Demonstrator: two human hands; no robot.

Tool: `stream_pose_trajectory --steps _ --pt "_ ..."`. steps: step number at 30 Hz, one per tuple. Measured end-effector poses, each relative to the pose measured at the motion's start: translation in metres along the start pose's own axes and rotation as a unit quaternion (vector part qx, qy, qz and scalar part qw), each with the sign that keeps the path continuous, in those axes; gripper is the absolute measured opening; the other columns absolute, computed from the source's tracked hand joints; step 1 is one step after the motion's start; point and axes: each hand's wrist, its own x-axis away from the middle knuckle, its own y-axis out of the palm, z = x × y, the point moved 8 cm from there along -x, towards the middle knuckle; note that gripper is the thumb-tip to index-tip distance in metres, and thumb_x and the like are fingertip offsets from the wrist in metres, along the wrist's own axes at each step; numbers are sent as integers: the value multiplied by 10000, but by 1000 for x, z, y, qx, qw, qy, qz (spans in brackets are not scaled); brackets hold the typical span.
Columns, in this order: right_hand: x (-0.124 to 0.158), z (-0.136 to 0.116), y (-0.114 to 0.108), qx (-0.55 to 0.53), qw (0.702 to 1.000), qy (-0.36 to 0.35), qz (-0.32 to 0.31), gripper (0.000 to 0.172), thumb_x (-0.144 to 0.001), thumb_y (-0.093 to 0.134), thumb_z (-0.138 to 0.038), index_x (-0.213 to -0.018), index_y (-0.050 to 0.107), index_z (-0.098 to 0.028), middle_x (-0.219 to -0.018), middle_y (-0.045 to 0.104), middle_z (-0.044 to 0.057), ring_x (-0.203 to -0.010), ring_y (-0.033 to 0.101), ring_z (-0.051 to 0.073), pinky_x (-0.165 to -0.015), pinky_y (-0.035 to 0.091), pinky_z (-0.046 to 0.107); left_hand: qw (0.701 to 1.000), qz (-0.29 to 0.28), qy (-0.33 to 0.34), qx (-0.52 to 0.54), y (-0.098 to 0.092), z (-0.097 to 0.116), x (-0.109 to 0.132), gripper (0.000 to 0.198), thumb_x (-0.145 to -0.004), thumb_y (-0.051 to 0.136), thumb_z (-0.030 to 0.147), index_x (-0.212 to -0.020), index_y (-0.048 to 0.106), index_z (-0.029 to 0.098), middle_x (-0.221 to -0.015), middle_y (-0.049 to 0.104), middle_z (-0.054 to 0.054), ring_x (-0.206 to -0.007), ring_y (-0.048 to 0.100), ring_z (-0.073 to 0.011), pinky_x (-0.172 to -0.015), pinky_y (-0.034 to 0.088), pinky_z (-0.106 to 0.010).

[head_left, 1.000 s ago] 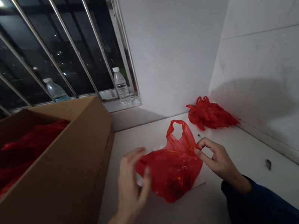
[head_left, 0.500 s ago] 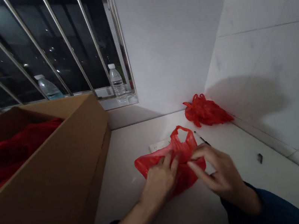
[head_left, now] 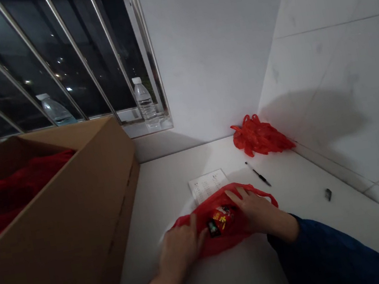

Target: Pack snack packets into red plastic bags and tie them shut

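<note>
A red plastic bag (head_left: 224, 247) lies on the white tabletop, its mouth spread wide. Inside it show a shiny red packet with yellow marks (head_left: 224, 217) and a small dark packet (head_left: 213, 228). My left hand (head_left: 180, 246) grips the bag's left edge, with thumb and forefinger beside the opening. Over on the other side, my right hand (head_left: 255, 208) holds the right part of the bag, its fingers bent over the rim and its thumb hidden. A printed sheet (head_left: 208, 184) sticks out from behind the bag.
A black pen (head_left: 258, 174) and a small dark object (head_left: 328, 194) lie on the right of the table. More red plastic bags (head_left: 260, 135) are heaped in the corner. A cardboard box (head_left: 61, 220) with red bags stands left. Water bottles (head_left: 146, 103) stand by the barred window.
The bag's mouth has been pulled apart, and the packets inside now show. My left hand moved left and down, the right slightly left. More of the sheet and pen is visible.
</note>
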Motion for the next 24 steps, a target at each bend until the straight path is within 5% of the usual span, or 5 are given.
stream_pose_trajectory --steps 6,10,13,21,24 --pt "0 -17 -20 3 999 -28 46 1014 -665 741 -188 -1539 226 -166 -1487 402 227 -1201 541 378 -854 526 457 999 23 3 24 -7 -9 -7 1031 -660 833 327 -1509 305 78 -1454 452 -245 -1248 523 -389 -1008 462 -490" --pt "5 -42 -49 1 982 -109 152 452 -857 600 -167 -1304 532 -177 -1214 610 131 -1093 575 292 -874 499 414 994 86 61 25 -22 6 -3 555 -816 694 249 -1344 550 159 -1403 514 -188 -1209 558 -352 -982 478 -476" --pt "6 -59 -47 -24 973 -176 149 134 -894 590 -203 -1019 637 -190 -1023 620 72 -943 596 233 -808 499 361 990 96 95 39 -20 18 -6 223 -889 592 236 -1090 671 178 -1147 649 -133 -1019 649 -312 -836 537 -431" --pt "-6 -33 -24 8 986 -81 149 437 -797 739 -276 -1204 606 -193 -1088 585 105 -949 615 275 -726 528 375 980 88 96 150 11 12 -14 319 -815 669 247 -1130 625 213 -1107 659 -93 -974 659 -313 -726 510 -363" --pt "-7 -27 -27 13 985 -69 158 458 -810 722 -254 -1244 589 -192 -1115 602 117 -974 622 285 -733 534 384 938 121 86 312 5 -2 -14 247 -837 625 227 -1082 596 229 -1071 663 -53 -957 651 -253 -789 485 -346"
